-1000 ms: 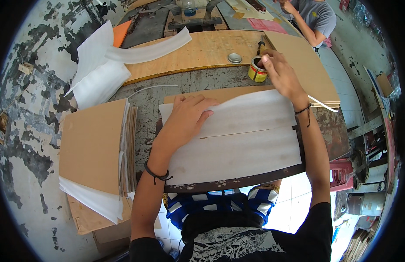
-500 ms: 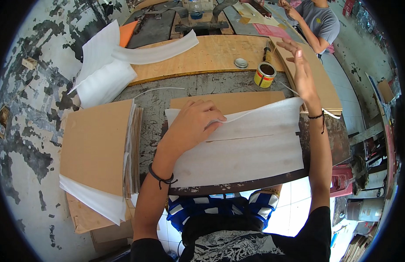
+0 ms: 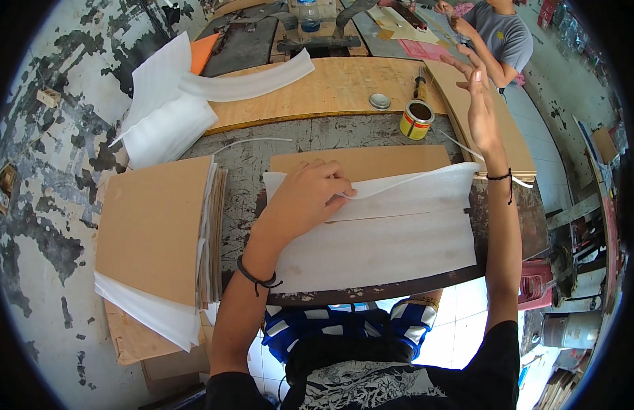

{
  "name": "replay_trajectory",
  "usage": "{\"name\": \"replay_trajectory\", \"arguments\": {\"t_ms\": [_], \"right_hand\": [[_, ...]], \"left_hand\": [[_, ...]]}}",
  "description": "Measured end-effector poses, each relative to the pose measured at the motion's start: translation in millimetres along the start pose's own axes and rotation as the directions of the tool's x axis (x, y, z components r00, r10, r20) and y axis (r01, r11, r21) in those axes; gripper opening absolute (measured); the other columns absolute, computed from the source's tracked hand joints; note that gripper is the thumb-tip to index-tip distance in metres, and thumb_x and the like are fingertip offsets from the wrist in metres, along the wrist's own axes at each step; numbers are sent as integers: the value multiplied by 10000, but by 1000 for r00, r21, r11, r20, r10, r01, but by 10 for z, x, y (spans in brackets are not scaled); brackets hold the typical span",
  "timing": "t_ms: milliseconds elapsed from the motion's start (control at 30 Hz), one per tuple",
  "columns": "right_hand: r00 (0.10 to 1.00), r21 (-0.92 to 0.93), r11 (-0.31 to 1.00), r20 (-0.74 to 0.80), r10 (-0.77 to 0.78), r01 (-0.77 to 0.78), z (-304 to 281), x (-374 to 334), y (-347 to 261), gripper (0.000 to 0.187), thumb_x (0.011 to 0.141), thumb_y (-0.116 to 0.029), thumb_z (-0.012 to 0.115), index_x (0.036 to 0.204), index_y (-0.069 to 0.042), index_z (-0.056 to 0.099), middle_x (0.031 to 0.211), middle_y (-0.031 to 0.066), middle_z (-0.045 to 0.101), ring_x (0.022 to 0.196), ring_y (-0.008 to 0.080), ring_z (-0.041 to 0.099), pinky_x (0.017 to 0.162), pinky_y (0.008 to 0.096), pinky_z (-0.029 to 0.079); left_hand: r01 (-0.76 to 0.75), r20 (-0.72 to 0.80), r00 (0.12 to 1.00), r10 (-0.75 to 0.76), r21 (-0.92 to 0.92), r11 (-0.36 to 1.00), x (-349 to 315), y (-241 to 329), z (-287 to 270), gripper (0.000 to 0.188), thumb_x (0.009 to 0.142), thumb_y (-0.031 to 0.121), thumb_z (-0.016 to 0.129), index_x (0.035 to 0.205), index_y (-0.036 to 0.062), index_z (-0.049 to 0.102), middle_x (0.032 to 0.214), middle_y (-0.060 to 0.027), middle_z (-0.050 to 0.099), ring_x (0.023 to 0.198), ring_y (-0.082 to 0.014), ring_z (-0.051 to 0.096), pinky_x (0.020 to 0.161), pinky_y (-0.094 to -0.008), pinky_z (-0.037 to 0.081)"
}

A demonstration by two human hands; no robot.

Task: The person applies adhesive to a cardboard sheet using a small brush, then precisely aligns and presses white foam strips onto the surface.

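A white foam sheet [image 3: 385, 239] lies over a brown board [image 3: 371, 160] at the front of the worktable, with a thin slit across it. My left hand [image 3: 310, 195] rests on the foam's left part, its fingers and thumb closed on the curled far edge. Beyond the sheet's right end, my right hand [image 3: 482, 113] is raised with fingers stretched out and holds nothing. Just left of that hand stands an open round can [image 3: 417, 119] with dark contents. Its metal lid [image 3: 379, 102] and a brush [image 3: 420, 85] lie close by.
A stack of boards and foam [image 3: 153, 225] stands at the left. Behind it are loose white foam sheets [image 3: 167, 130]. More brown boards [image 3: 508, 137] lie at the right. A co-worker in a grey shirt [image 3: 501, 37] is at the far right. Foam strips lie on the table.
The foam's far edge has dropped slightly on the right and curls more towards me. My right hand has moved a little away, farther from me. The left keeps its hold.
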State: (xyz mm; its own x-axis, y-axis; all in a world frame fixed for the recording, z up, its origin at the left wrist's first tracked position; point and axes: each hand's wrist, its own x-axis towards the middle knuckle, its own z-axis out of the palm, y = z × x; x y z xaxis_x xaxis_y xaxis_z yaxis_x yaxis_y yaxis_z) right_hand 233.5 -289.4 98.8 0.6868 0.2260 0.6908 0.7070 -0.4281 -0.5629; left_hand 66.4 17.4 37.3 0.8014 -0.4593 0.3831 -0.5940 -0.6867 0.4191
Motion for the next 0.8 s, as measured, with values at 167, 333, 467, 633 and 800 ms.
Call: {"name": "replay_trajectory", "arguments": {"t_ms": [167,333,467,633,800], "right_hand": [[1000,32,999,-3,-6,6,-56,41,-68,788,1101,-629,214,1443,-14,569,1591,121,438,1423,306,467,1153,465,378],[1000,-2,1000,0,-21,21,-70,44,-94,776,1101,-630,215,1506,-34,503,1563,112,487,1425,303,467,1151,459,379],[999,15,1000,39,-23,22,-39,24,-95,745,1112,-602,185,1529,-48,459,1516,129,545,1431,301,470,1185,460,343],[961,151,988,276,-19,-23,105,-187,-330,728,1122,-578,145,1440,-28,500,1437,152,620,1396,277,501,1206,436,309],[763,93,995,646,-24,-48,196,-447,-593,736,1128,-565,207,1285,-1,652,1336,166,624,1236,306,564,1135,415,379]], "left_hand": [[13,7,1000,-13,-30,999,-4,-4,5,132,846,88,788,978,87,788,968,-60,656,918,-279,632,825,-398,517],[67,34,997,-65,-52,996,-6,19,5,131,840,75,791,971,84,782,959,-59,651,920,-276,629,826,-402,514],[28,18,999,-27,-17,999,-4,13,23,137,838,71,789,973,90,780,962,-59,651,928,-276,628,843,-400,509],[14,11,1000,-13,-11,1000,-5,3,25,136,830,72,790,963,92,774,967,-55,650,933,-277,627,848,-402,508],[20,9,1000,-20,3,1000,-22,17,32,112,824,74,788,931,93,759,973,-44,644,937,-274,625,852,-406,504]]}}
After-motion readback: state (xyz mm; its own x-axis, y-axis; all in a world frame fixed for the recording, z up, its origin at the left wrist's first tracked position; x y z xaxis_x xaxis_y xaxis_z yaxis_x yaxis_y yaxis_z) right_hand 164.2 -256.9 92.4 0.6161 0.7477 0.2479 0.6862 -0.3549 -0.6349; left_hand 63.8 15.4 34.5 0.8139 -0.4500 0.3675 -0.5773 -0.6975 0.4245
